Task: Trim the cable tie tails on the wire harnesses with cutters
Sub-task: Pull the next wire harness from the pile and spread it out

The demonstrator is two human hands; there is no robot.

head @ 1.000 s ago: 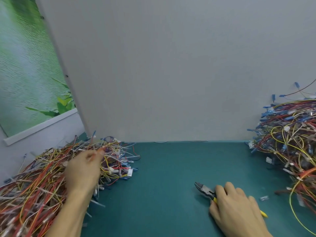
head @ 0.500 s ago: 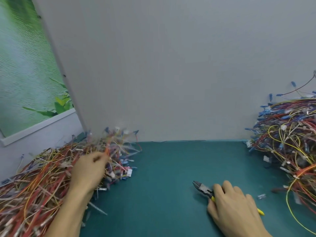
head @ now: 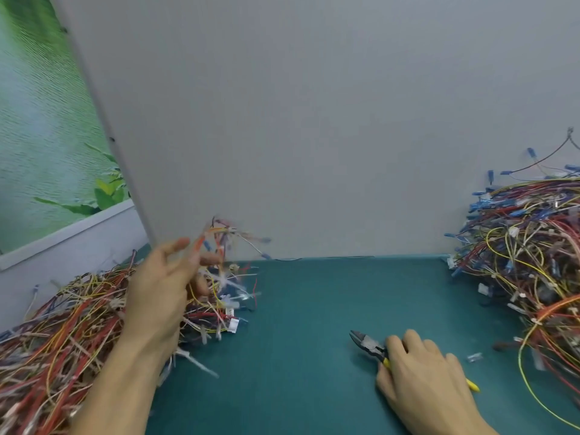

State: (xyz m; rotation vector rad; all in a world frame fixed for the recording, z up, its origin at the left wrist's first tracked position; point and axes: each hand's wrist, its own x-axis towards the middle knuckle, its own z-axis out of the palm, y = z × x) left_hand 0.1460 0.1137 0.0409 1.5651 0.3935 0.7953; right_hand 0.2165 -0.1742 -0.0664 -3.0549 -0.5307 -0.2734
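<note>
teal table [head: 314, 309], yellow-handled cutters [head: 370, 345]

Left hand [head: 157, 296] raised (blurred), fingers [head: 175, 250] apparently pinching, right hand [head: 420, 375] low, fingers [head: 396, 347] curled

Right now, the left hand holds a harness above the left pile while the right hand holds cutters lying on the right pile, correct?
No. The head view shows the cutters lying on the green mat, clear of the right pile. The left hand does hold a harness above the left pile; the right hand holds the cutters.
</note>
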